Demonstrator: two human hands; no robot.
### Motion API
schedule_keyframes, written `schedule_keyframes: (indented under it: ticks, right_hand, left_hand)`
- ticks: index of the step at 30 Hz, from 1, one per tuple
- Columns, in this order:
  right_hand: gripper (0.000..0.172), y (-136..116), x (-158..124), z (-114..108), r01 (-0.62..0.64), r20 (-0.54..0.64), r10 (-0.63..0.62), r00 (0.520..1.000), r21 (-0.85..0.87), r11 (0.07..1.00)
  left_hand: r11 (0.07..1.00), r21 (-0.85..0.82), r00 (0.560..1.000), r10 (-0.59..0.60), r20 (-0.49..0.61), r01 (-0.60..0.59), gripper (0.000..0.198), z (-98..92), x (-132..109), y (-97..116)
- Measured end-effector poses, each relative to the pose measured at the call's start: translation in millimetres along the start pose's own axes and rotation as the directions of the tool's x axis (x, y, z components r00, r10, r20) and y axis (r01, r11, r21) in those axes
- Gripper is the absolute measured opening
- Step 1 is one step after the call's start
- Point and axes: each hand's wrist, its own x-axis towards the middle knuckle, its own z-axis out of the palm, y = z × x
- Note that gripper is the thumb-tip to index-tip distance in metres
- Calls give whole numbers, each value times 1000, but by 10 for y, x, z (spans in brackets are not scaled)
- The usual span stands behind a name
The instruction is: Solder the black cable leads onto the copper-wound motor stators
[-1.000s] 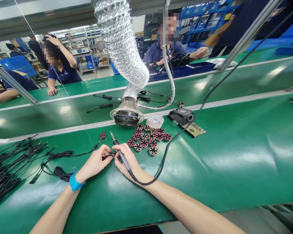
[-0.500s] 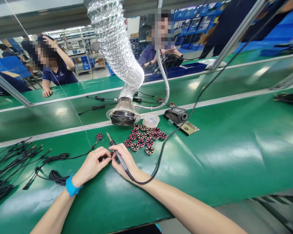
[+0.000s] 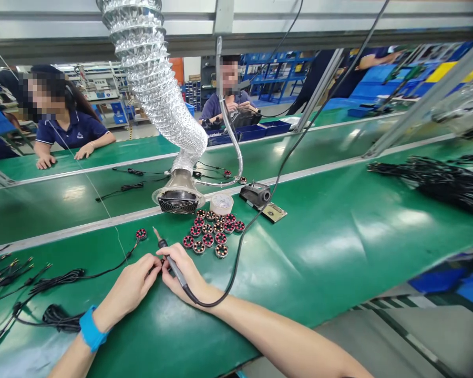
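Observation:
My right hand (image 3: 187,273) is closed around a soldering iron (image 3: 176,272), its bare tip pointing up and away to the left. The thumb and fingertips of this hand also meet those of my left hand (image 3: 131,283). My left hand is closed in a pinch; something small and dark shows between the fingertips, mostly hidden. Just beyond the left hand lies a motor stator (image 3: 141,234) with red windings, joined to a black cable (image 3: 106,273). Past my right hand, several more stators (image 3: 207,240), red and copper coloured, sit grouped on the green bench mat (image 3: 299,283).
A fume duct (image 3: 177,194) hangs over the bench. Behind the stators stand a tape roll (image 3: 221,203) and a soldering iron holder (image 3: 255,194). Black cables lie left (image 3: 3,283) and far right (image 3: 429,181). The iron's cord (image 3: 239,252) crosses my right forearm. Two co-workers sit opposite.
The view has swung right, so the bench things appear further left and the right-hand cable pile shows more. Both hands keep their hold. The co-worker at left has lowered a raised hand to the bench.

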Motion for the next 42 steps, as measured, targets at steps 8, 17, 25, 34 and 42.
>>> schedule_keyframes:
  ticks: [8,17,25,34,42]
  right_hand:
    - [54,14,-12,-36,10,67,-7,998,-39,999]
    - [53,75,-50,-17,-8,71,8,997,5,1000]
    - [50,13,-23,-12,-29,36,27,999,54,998]
    - [51,29,-25,35,-10,-1,10,1000,27,1000]
    - [48,9,-22,37,-28,1,28,1000,12,1000]
  left_hand:
    - [1000,-5,998,11,-61,-11,23,118,3,-86]
    - [992,-117,998,-55,4,55,24,73,41,-71]
    - [980,-179,995,-72,72,84,21,-10,36,23]
    - [977,-213,999,-16,-28,9,22,79,9,-44]
    - [942,-328,997,-72,10,71,19,-3,27,-8]
